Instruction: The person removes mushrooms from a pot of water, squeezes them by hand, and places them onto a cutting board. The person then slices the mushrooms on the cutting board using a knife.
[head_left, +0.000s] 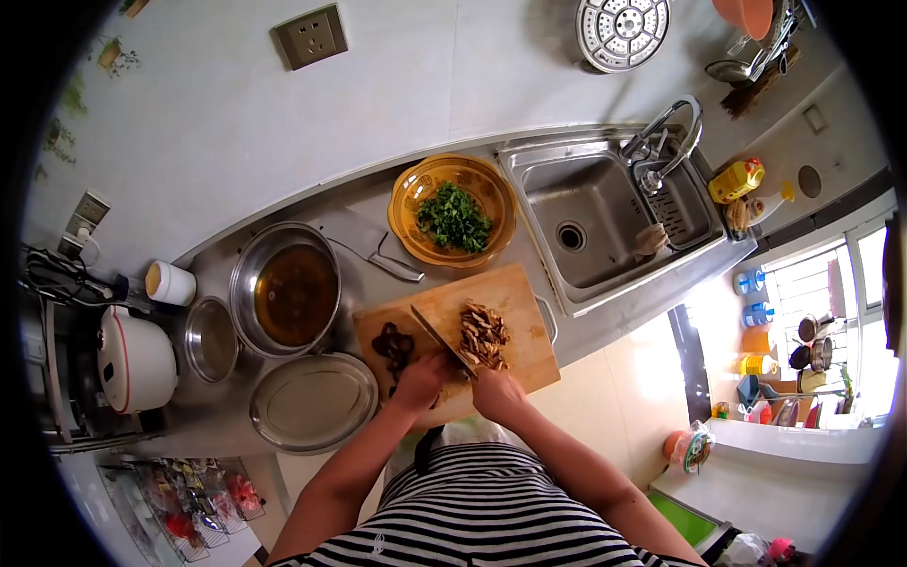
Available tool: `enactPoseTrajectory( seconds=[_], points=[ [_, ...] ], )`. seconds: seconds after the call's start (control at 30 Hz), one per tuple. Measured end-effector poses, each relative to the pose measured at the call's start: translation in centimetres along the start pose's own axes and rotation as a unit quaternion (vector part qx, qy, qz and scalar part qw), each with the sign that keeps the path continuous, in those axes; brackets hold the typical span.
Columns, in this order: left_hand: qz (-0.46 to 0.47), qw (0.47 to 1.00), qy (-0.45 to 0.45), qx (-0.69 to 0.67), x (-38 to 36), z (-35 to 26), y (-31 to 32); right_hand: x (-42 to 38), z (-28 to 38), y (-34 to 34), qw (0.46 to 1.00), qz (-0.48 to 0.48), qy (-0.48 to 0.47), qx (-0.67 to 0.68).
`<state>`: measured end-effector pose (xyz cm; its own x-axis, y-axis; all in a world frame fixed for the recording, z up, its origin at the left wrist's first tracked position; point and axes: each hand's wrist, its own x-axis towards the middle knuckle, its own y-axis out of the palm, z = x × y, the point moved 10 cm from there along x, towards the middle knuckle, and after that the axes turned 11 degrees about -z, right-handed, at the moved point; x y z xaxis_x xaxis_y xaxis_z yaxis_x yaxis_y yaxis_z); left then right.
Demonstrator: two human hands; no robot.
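Note:
On the wooden cutting board [529,312], my right hand [499,395] is closed around the handle of a kitchen knife [442,338], seen nearly edge-on and slanting up to the left. My left hand [422,380] presses down on the board with curled fingers, close to the blade's left side. What lies under those fingers is mostly hidden; it appears to be a dark mushroom. Dark brown soaked-looking mushrooms [393,346] lie just above and left of that hand. Right of the blade is a pile of sliced brown strips [485,335].
Behind the board stands a yellow-brown bowl [404,214] of chopped greens, beside metal tongs [397,268]. Leftward are a steel basin [248,326] of brown liquid, a smaller steel bowl [194,352], an oval steel tray [364,416] and a rice cooker [142,359]. The sink [595,217] is rightward.

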<state>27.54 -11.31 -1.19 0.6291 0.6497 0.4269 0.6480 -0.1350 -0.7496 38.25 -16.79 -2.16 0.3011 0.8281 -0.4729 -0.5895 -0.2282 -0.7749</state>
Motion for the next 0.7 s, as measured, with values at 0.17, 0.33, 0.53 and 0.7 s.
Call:
enactPoseTrajectory(
  seconds=[0.17, 0.33, 0.53, 0.7],
  points=[
    [0.028, 0.999, -0.007, 0.021, -0.1, 0.0, -0.2, 0.2, 0.8, -1.4, 0.998, -0.043, -0.007, 0.055],
    [0.008, 1.0, 0.008, -0.002, 0.2, -0.6, -0.6, 0.2, 0.6, 0.3, 1.0, -0.017, -0.001, 0.025],
    [0.015, 0.999, -0.004, 0.034, -0.6, 0.2, -0.1, -0.7, 1.1, -0.7, 0.999, -0.028, -0.007, 0.039],
    [0.024, 0.999, 0.015, 0.03, -0.5, -0.3, -0.5, 0.6, 1.3, 0.7, 0.996, -0.05, -0.041, 0.064]
  ],
)
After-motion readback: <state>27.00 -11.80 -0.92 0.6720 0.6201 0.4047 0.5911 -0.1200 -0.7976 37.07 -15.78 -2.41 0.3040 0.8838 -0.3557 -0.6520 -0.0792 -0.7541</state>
